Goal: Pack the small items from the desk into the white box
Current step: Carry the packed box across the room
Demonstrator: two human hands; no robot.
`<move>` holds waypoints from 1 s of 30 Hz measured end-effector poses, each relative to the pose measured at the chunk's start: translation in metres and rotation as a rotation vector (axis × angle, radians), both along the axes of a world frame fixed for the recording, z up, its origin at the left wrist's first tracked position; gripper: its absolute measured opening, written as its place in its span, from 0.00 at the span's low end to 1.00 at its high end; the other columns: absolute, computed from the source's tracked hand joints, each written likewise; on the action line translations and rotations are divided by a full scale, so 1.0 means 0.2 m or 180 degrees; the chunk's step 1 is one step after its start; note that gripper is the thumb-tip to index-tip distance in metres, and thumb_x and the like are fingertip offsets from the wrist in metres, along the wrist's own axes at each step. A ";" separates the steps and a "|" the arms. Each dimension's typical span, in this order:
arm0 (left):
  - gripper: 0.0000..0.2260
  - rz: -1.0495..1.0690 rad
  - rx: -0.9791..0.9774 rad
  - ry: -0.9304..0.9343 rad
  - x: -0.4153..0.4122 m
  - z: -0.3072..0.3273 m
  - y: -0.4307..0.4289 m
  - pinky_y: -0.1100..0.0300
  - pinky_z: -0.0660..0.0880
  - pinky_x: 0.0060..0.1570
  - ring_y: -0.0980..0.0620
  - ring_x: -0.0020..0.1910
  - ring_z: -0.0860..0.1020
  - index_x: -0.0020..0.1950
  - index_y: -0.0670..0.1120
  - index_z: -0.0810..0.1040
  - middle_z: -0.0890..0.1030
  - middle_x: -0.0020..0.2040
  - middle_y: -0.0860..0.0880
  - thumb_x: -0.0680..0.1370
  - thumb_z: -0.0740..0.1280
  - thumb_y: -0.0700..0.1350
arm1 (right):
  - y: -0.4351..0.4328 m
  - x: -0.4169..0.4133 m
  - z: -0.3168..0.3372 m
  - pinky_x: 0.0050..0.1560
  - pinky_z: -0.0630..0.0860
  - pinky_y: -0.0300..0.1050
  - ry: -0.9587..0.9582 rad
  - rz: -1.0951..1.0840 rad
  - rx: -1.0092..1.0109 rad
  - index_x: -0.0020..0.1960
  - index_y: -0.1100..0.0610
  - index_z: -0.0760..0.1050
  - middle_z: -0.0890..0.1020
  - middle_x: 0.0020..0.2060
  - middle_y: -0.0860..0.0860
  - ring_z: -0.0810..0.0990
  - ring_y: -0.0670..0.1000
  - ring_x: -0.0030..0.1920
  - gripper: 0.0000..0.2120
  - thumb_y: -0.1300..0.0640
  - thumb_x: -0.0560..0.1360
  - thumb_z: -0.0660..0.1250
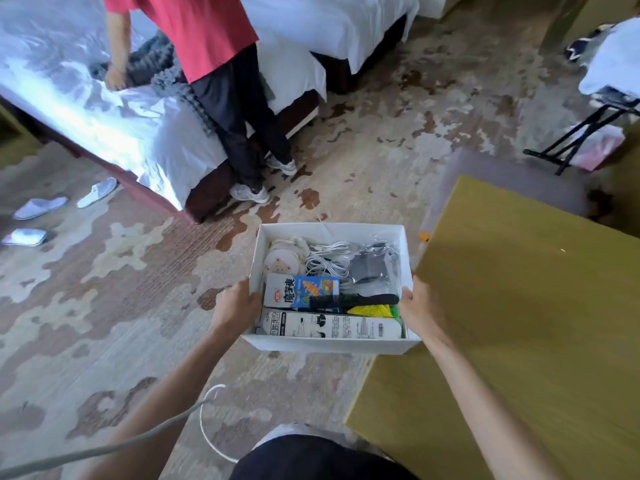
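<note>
I hold the white box (329, 345) in the air over the carpet, just left of the desk (526, 323). My left hand (235, 304) grips its left wall and my right hand (417, 308) grips its right wall. Inside lie a black comb (353, 300), a blue and white snack packet (298, 289), a long white carton (332, 326), coiled white cables (327, 258), a round pale item (282, 261), a grey item in clear plastic (370, 266) and a yellow-green packet (375, 310).
A person in a red top (207, 64) stands by a white bed (104, 109) ahead on the left. White slippers (41, 206) lie on the carpet at left. A grey chair (512, 185) stands behind the desk. A folding black stand (581, 133) is at far right.
</note>
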State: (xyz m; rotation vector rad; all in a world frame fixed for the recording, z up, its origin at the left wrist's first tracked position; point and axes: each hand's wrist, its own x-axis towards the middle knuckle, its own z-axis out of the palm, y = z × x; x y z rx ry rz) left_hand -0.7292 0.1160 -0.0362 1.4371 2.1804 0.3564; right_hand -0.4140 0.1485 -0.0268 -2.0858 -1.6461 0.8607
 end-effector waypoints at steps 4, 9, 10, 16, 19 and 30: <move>0.08 0.0710 -0.0023 -0.0237 -0.44 -0.02 -0.12 0.50 0.78 0.38 0.40 0.39 0.79 0.48 0.39 0.77 0.81 0.40 0.41 0.74 0.60 0.40 | 0.15 -0.52 0.01 0.30 0.68 0.43 -0.0106 0.0596 0.0274 0.54 0.62 0.73 0.80 0.40 0.58 0.74 0.56 0.36 0.09 0.67 0.76 0.58; 0.09 0.1520 0.0080 -0.0374 -0.88 0.01 -0.35 0.55 0.76 0.36 0.42 0.38 0.79 0.51 0.40 0.76 0.81 0.41 0.43 0.77 0.60 0.44 | 0.32 -1.16 0.08 0.40 0.74 0.45 -0.0190 0.1494 0.0377 0.57 0.62 0.71 0.82 0.50 0.62 0.80 0.59 0.41 0.10 0.67 0.76 0.59; 0.10 0.1657 0.0112 -0.0380 -0.96 0.02 -0.40 0.54 0.77 0.37 0.42 0.38 0.79 0.52 0.40 0.77 0.82 0.42 0.42 0.78 0.60 0.44 | 0.35 -1.29 0.10 0.42 0.74 0.46 -0.0198 0.1662 0.0401 0.59 0.63 0.71 0.81 0.51 0.62 0.80 0.60 0.43 0.11 0.67 0.77 0.59; 0.12 0.2789 0.0254 -0.0399 -1.44 0.02 -0.75 0.47 0.79 0.46 0.39 0.44 0.81 0.55 0.38 0.77 0.83 0.47 0.37 0.78 0.61 0.44 | 0.37 -2.15 0.14 0.34 0.74 0.48 -0.0302 0.2745 0.0379 0.52 0.62 0.70 0.80 0.41 0.61 0.75 0.55 0.33 0.08 0.68 0.74 0.57; 0.11 0.3452 0.0286 -0.0355 -1.69 -0.02 -0.95 0.49 0.79 0.46 0.40 0.42 0.81 0.53 0.37 0.78 0.83 0.47 0.36 0.77 0.61 0.43 | 0.31 -2.67 0.11 0.39 0.76 0.54 -0.0260 0.3447 0.0488 0.45 0.62 0.68 0.74 0.33 0.54 0.78 0.64 0.40 0.03 0.68 0.74 0.58; 0.07 0.5870 0.0349 -0.0171 -2.16 -0.01 -1.61 0.49 0.72 0.48 0.37 0.46 0.79 0.43 0.47 0.70 0.82 0.46 0.40 0.78 0.56 0.44 | -0.34 -4.29 0.09 0.22 0.65 0.41 0.0061 0.6065 0.0463 0.64 0.65 0.71 0.75 0.28 0.53 0.70 0.49 0.25 0.17 0.68 0.76 0.58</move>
